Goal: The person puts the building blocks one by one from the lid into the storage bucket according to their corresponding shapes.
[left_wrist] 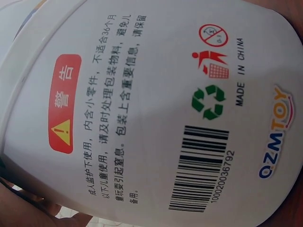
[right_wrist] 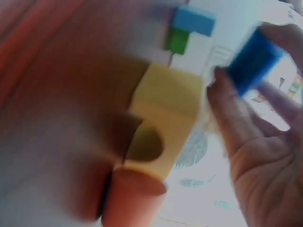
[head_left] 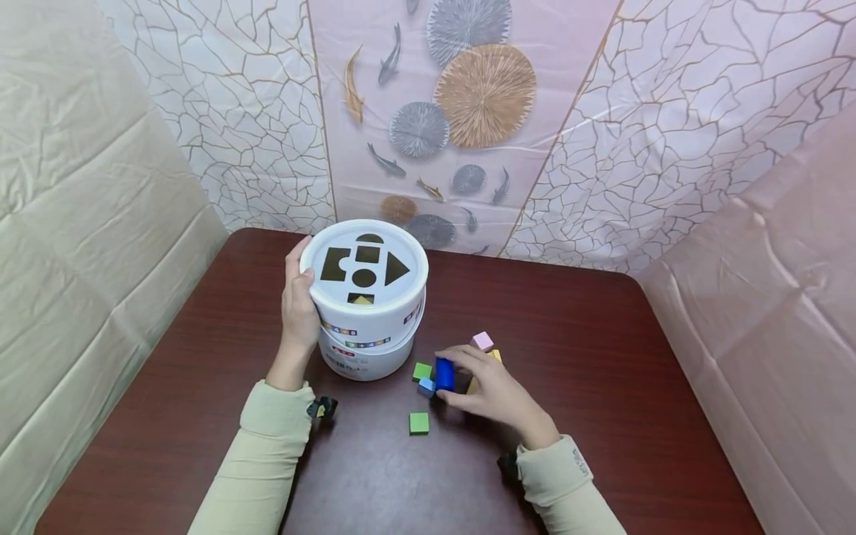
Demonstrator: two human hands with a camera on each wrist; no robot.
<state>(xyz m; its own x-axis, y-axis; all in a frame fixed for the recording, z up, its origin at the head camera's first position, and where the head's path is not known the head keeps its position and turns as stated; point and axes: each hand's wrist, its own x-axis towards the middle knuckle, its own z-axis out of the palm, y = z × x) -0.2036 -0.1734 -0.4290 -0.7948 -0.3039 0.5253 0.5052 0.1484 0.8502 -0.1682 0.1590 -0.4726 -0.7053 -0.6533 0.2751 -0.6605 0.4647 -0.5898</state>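
Note:
My left hand [head_left: 299, 312] rests against the left side of a white toy bucket [head_left: 368, 365], its fingers and thumb near the rim. The lid [head_left: 409, 251] has several shaped holes, and a yellow piece shows through the front one. My right hand [head_left: 491, 388] pinches a blue block [head_left: 444, 374] between thumb and fingers; the right wrist view shows this block [right_wrist: 253, 61] tilted. Just left of it are a green block [head_left: 421, 371] and a light-blue block [head_left: 426, 387]. A yellow block with a rounded cutout [right_wrist: 165, 94] stands near the right hand, beside a red-orange cylinder [right_wrist: 135, 201].
Another green block [head_left: 418, 423] lies nearer the front of the dark red-brown table [head_left: 602, 357]. A pink block [head_left: 482, 341] sits beyond the right hand. Patterned cloth [head_left: 575, 186] hangs behind the table, with plain cloth at both sides.

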